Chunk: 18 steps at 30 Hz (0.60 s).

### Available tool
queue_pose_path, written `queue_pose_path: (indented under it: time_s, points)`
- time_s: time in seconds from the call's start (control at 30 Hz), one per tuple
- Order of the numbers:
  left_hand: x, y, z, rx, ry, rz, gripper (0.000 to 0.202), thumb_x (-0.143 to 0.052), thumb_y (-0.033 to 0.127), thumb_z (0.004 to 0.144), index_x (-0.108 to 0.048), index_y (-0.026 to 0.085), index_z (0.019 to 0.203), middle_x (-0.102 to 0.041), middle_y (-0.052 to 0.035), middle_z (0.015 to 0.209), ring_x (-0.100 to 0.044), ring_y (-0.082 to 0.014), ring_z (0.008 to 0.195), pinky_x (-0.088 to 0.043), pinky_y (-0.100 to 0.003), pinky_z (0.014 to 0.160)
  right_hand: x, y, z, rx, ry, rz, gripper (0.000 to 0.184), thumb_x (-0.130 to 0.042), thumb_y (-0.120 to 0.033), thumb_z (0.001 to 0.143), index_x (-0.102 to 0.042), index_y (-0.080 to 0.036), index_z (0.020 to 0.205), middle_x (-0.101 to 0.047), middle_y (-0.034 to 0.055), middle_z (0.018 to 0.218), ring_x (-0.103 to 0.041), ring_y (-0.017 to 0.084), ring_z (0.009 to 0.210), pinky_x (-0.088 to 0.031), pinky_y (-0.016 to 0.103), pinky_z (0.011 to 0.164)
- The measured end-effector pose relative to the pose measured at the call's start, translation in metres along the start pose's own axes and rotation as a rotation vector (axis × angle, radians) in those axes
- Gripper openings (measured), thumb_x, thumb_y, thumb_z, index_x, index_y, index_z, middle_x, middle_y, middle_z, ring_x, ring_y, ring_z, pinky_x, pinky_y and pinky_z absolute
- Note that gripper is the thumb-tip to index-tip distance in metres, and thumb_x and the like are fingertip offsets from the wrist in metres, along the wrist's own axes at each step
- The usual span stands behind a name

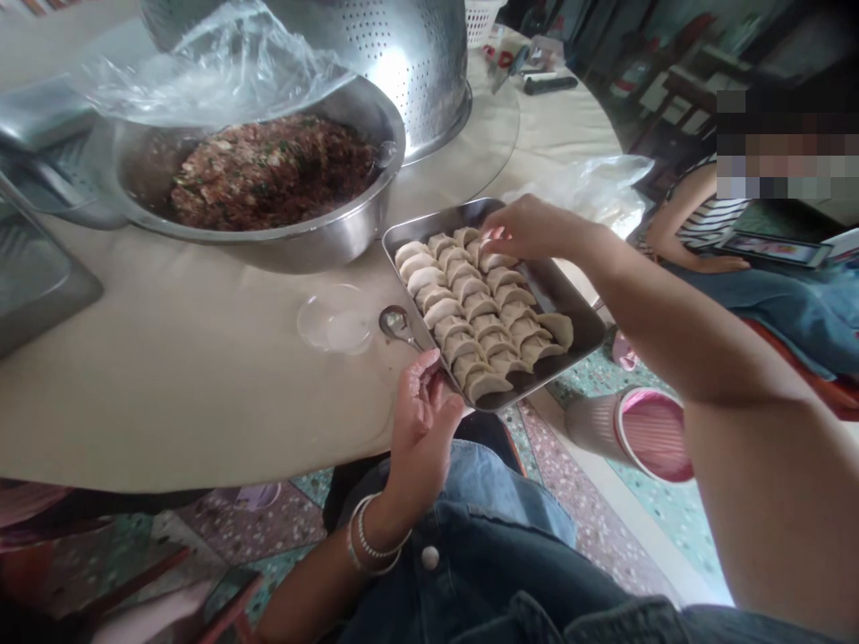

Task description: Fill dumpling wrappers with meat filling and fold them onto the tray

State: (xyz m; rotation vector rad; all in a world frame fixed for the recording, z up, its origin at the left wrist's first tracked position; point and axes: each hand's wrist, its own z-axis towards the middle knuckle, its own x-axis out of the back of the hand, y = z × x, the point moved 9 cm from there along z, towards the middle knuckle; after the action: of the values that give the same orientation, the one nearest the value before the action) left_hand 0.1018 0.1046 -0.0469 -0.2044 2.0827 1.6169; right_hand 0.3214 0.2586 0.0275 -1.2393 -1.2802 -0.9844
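Note:
Rows of pale folded dumplings [470,288] fill much of a rectangular metal tray [567,295] at the table's edge. My right hand [530,228] reaches over the tray's far side, fingers bent down and closed on a dumpling [497,259] at the end of a row; the fingertips are partly hidden. My left hand [426,434], dusted with flour, is palm up beside the tray's near left corner. Its fingers are loosely curled and apart, with nothing visible in them. Close to its fingertips lies a metal spoon [395,320], its handle against the tray.
A steel bowl [315,234] of minced filling [268,174], partly covered by a plastic bag [221,67], stands left of the tray. Behind it is a perforated pot [429,54]. A clear small dish [335,319] sits nearby. A pink-lined bin [654,434] and a seated person [698,210] are at right.

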Motion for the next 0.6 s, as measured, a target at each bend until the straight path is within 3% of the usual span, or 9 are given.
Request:
queue_pose_path:
  time_s: [0.13, 0.27, 0.43, 0.6]
  points:
    - [0.0, 0.0, -0.001, -0.01, -0.007, -0.006, 0.041, -0.068, 0.023, 0.083, -0.053, 0.023, 0.121, -0.059, -0.0049, 0.125, -0.053, -0.0174, 0.125, -0.037, -0.035, 0.113, -0.001, 0.002, 0.001, -0.065, 0.046, -0.038, 0.026, -0.052, -0.033, 0.087, -0.07, -0.018, 0.1, -0.072, 0.0071, 0.101, -0.066, 0.024, 0.098, -0.049, 0.036, 0.09]
    - [0.0, 0.004, -0.001, -0.041, -0.019, -0.015, 0.04, -0.068, 0.021, 0.082, -0.055, 0.023, 0.12, -0.061, -0.0039, 0.124, -0.054, -0.0155, 0.123, -0.038, -0.032, 0.112, -0.003, 0.006, -0.006, -0.095, -0.001, -0.04, 0.032, -0.052, -0.035, 0.088, -0.068, -0.016, 0.108, -0.071, 0.0103, 0.105, -0.064, 0.028, 0.104, -0.046, 0.039, 0.093]
    - [-0.001, 0.001, 0.0, -0.027, -0.022, -0.017, 0.04, -0.068, 0.02, 0.083, -0.056, 0.024, 0.121, -0.061, -0.0037, 0.123, -0.054, -0.0152, 0.123, -0.038, -0.033, 0.112, -0.01, 0.005, -0.023, -0.147, -0.129, -0.027, 0.03, -0.048, -0.032, 0.09, -0.068, -0.016, 0.105, -0.072, 0.0104, 0.093, -0.067, 0.024, 0.091, -0.048, 0.033, 0.079]
    - [0.002, 0.01, -0.004, -0.074, -0.025, -0.003, 0.04, -0.067, 0.019, 0.084, -0.057, 0.027, 0.123, -0.061, -0.0033, 0.13, -0.052, -0.0161, 0.129, -0.038, -0.033, 0.114, -0.01, 0.004, -0.036, -0.176, -0.147, 0.007, 0.031, -0.043, -0.034, 0.092, -0.069, -0.017, 0.098, -0.071, 0.0074, 0.084, -0.067, 0.021, 0.084, -0.046, 0.03, 0.075]
